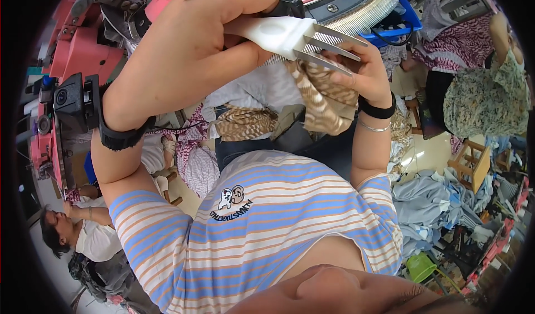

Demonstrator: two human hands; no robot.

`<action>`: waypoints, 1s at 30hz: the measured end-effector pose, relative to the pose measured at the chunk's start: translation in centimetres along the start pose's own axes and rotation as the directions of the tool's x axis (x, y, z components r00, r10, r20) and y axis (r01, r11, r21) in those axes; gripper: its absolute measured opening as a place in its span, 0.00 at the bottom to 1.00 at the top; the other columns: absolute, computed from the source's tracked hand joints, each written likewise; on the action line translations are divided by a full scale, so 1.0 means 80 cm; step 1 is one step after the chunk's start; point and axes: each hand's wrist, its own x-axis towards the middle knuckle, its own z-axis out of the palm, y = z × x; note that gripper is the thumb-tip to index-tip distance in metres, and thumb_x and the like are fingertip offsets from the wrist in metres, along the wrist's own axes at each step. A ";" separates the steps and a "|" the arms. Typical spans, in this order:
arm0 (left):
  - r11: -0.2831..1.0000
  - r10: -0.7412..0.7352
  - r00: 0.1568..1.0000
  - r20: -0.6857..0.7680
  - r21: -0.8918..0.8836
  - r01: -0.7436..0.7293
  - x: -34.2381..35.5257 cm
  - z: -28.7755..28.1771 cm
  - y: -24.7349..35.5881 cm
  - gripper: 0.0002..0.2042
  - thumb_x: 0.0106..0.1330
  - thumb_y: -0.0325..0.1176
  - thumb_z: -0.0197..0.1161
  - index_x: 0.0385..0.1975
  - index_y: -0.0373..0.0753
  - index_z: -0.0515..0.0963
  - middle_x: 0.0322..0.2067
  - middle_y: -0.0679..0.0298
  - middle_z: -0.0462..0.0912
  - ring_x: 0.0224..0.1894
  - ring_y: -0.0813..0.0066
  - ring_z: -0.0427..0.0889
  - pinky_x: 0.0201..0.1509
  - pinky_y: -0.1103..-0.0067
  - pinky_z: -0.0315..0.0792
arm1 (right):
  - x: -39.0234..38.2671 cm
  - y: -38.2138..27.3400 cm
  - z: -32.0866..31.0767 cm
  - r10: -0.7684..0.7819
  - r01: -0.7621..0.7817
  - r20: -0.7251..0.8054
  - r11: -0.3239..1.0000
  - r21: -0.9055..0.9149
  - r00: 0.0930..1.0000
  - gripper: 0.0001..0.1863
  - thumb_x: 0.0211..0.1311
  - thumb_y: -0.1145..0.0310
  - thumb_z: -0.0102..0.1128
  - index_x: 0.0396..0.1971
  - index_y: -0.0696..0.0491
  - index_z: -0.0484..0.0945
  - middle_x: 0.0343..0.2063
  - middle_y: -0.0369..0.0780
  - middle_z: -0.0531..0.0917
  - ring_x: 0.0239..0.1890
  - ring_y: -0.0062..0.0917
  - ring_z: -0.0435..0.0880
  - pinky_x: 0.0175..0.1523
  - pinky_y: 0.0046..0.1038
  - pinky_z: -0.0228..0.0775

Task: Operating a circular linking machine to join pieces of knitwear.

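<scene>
Left hand [195, 40] grips white comb tool [295, 35]; right hand [362, 71] pinches patterned fabric [326, 99].

The person wears a short-sleeved T-shirt [267, 225] striped in light blue, white and thin orange, with a small cartoon print [229, 198] of two animals and dark lettering on its chest. Above the shirt's left sleeve, a wide black wrist strap [120, 135] circles the forearm. Above the right sleeve sit a black band [377, 111] and, just below it, a thin silver bangle [373, 127].
</scene>
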 end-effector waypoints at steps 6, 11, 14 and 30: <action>1.000 0.002 0.998 0.058 0.017 -0.003 0.001 -0.006 -0.003 0.09 0.51 0.15 0.53 0.33 0.28 0.67 0.31 0.66 0.67 0.32 0.86 0.67 0.38 0.89 0.65 | -0.001 -0.005 -0.008 -0.010 0.011 -0.052 1.000 0.018 0.999 0.08 0.52 0.79 0.57 0.30 0.57 0.67 0.30 0.35 0.74 0.33 0.14 0.71 0.37 0.16 0.64; 0.993 -0.089 0.996 -0.006 -0.074 0.089 0.004 0.005 0.003 0.09 0.53 0.17 0.54 0.35 0.28 0.68 0.32 0.68 0.67 0.36 0.87 0.68 0.39 0.89 0.65 | -0.003 -0.015 0.021 0.140 -0.071 -0.276 0.966 0.248 0.951 0.07 0.53 0.77 0.58 0.29 0.56 0.69 0.27 0.33 0.74 0.33 0.12 0.72 0.38 0.14 0.64; 0.999 -0.046 0.999 0.015 -0.015 0.046 0.003 0.005 0.002 0.09 0.55 0.19 0.55 0.36 0.28 0.68 0.32 0.68 0.68 0.36 0.86 0.68 0.40 0.88 0.66 | -0.008 -0.018 0.009 0.194 -0.210 -0.145 0.972 -0.108 0.970 0.06 0.51 0.75 0.60 0.23 0.57 0.71 0.21 0.33 0.74 0.30 0.14 0.73 0.36 0.15 0.65; 0.995 -0.102 0.994 -0.028 -0.028 0.101 -0.009 0.005 -0.009 0.16 0.55 0.22 0.57 0.45 0.30 0.68 0.37 0.65 0.74 0.41 0.82 0.73 0.47 0.84 0.67 | -0.014 -0.031 0.024 -0.054 -0.070 -0.212 0.842 -0.536 0.976 0.09 0.49 0.83 0.50 0.33 0.62 0.73 0.32 0.40 0.76 0.30 0.20 0.75 0.35 0.18 0.66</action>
